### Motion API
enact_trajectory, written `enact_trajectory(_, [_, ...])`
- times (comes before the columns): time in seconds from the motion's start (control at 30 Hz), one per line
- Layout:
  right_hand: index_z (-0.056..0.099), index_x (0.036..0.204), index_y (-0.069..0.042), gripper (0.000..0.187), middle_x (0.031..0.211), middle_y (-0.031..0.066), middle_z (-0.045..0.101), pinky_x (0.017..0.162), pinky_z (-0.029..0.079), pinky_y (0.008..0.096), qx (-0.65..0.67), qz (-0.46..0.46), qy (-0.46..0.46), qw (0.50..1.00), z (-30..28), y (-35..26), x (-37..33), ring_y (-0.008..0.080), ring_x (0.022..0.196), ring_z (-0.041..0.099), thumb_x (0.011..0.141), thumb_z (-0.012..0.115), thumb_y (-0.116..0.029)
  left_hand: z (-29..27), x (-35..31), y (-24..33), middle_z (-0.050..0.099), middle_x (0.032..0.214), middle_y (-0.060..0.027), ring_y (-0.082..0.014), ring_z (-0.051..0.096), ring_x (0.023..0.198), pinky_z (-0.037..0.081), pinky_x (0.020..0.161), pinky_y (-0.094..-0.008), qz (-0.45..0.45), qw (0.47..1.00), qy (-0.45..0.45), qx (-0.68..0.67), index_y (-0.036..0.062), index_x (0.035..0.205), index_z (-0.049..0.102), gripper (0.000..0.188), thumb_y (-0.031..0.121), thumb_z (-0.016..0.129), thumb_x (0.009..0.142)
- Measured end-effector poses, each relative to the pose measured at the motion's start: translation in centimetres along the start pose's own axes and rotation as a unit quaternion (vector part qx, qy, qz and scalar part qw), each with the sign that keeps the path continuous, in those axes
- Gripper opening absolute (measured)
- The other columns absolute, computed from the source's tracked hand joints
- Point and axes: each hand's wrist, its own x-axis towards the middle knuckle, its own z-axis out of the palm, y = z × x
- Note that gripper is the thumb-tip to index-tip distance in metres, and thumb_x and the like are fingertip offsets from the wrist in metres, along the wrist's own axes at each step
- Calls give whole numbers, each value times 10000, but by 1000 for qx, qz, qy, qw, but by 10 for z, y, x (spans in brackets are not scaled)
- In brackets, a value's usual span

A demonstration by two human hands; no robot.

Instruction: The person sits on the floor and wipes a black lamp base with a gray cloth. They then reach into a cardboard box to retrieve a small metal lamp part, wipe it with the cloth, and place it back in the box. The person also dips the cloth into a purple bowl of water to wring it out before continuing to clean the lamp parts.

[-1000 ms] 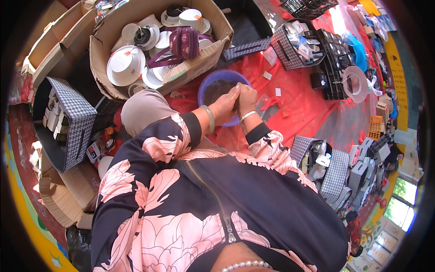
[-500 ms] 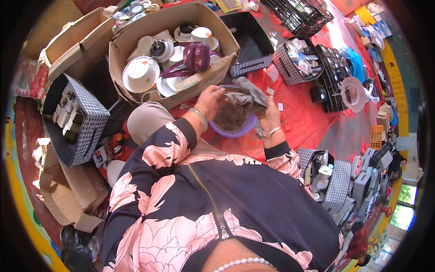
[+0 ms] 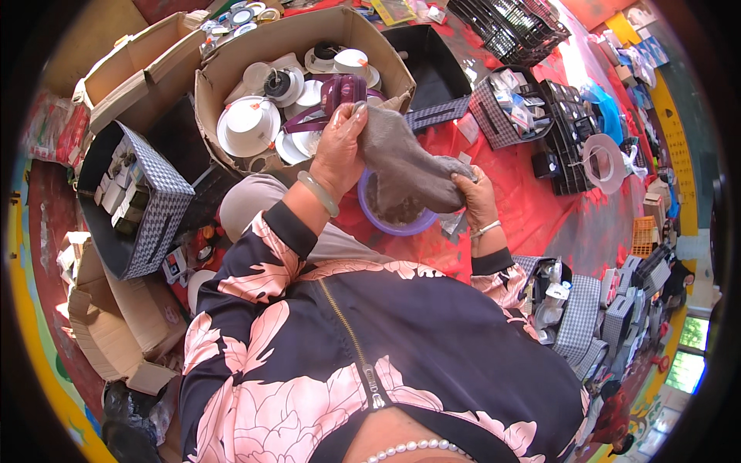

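A wet-looking grey cloth [image 3: 395,147] is stretched out between my two hands. My left hand [image 3: 338,150] pinches its upper left end, with a pale bangle on the wrist. At the lower right end, the fingers of my right hand [image 3: 478,199] are closed on the cloth. Beneath it stands a purple basin [image 3: 400,230] with murky brown water [image 3: 390,199] inside. The cloth covers the basin's far right part.
Beyond my left hand is an open cardboard box [image 3: 212,100] with white round lamps [image 3: 248,126] and a purple bag [image 3: 340,91]. Checkered bins [image 3: 158,202] sit at both sides. Black crates [image 3: 509,31] lie at the back, on red sheeting [image 3: 525,185].
The cloth, bunched before, is now spread out and raised nearer to me. My left hand has moved up and left, and my right hand slightly right.
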Motion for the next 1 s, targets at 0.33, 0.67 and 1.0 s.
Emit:
enact_trajectory(0.33, [550, 1076, -14, 259, 1054, 118, 598, 880, 444, 375, 302, 62, 125, 943, -28, 41, 30, 254, 959, 573, 906, 423, -163, -47, 6, -49, 573, 947, -39, -123, 554, 880, 443, 822, -274, -97, 984, 22, 147, 51, 1011, 485, 145, 166, 484, 923])
enact_trajectory(0.67, [508, 1218, -102, 463, 1019, 167, 619, 802, 452, 317, -331, 82, 59, 938, -71, 259, 81, 244, 915, 604, 788, 576, -258, -80, 14, -62, 525, 977, 2, -73, 455, 848, 361, 740, -209, -184, 884, 175, 393, 48, 1143, 488, 329, 214, 554, 867])
enact_trajectory(1.0, [519, 1173, -133, 432, 1191, 155, 536, 871, 444, 439, -653, 257, 21, 712, 4, 307, 88, 339, 1095, 516, 779, 600, -289, -83, 16, -68, 567, 919, 5, -64, 496, 849, 381, 723, -204, -226, 881, 142, 390, 37, 1076, 544, 232, 170, 511, 889])
